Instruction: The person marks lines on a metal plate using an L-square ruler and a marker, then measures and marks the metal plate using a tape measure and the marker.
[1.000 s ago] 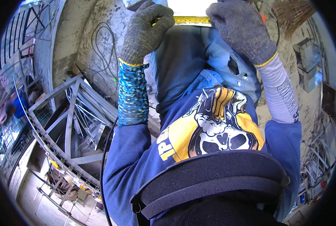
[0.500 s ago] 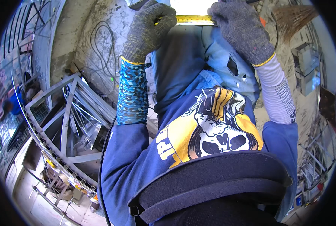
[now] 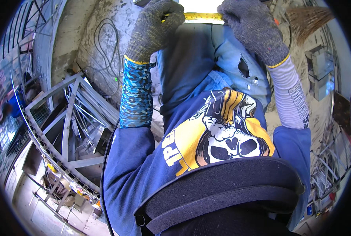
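Note:
A yellow tape measure blade (image 3: 203, 17) stretches between my two gloved hands at the top of the head view. My left hand (image 3: 158, 25), in a dark grey knit glove, is closed on the blade's left end. On the other end my right hand (image 3: 252, 27), gloved alike, is closed with its fingers curled. Right behind the blade lies a glaring white surface (image 3: 201, 6), too bright to make out. The tape's case does not show. My legs in worn blue jeans (image 3: 191, 59) are just below the blade.
To the left stands a metal frame (image 3: 67, 118) with several steel bars (image 3: 91, 102) inside it. A black cable (image 3: 99, 43) coils on the floor. On the right are a straw broom (image 3: 307, 23) and a grey metal box (image 3: 321, 70). A person in blue (image 3: 16, 106) is at the far left.
Both hands and the tape blade have shifted up very slightly in the view. The grip on the blade looks the same.

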A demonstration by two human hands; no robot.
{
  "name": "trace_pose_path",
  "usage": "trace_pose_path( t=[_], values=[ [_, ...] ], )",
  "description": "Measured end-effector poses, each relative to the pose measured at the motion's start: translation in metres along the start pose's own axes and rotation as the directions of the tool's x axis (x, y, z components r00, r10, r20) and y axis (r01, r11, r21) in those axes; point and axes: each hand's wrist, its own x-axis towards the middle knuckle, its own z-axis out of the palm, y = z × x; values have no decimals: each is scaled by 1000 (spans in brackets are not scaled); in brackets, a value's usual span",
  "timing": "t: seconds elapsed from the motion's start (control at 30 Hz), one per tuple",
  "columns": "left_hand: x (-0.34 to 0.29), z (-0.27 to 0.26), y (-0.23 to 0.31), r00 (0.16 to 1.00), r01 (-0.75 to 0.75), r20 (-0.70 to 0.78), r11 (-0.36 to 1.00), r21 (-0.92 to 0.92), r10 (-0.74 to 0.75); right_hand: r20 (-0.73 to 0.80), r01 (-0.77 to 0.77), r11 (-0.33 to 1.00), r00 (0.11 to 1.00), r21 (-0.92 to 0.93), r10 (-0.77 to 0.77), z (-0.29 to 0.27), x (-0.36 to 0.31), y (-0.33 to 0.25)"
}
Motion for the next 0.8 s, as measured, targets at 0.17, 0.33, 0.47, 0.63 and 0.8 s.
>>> trace_pose_path(
  t=[0.17, 0.33, 0.47, 0.63, 0.8],
  values=[
    [0, -1, -1, 1000, -22, -13, 999, -33, 22, 24, -13, 999, 1000, -38, 14, -1, 0, -6],
    [-1, 0, -1, 1000, -4, -15, 1000, -2, 4, 5, 8, 998, 1000, -61, -8, 0, 0, -5],
    [-3, 4, -7, 1000, 6, -26, 1000, -28, -7, 11, -39, 998, 999, -49, 40, 0, -1, -9],
    [-3, 1, -12, 999, 49, 16, 991, -123, -47, 51, -77, 994, 995, -74, 81, -2, -1, -12],
    [-2, 1, -14, 1000, 9, 23, 997, -79, -7, 92, -84, 993, 992, -86, 92, 2, 0, -5]
  ],
)
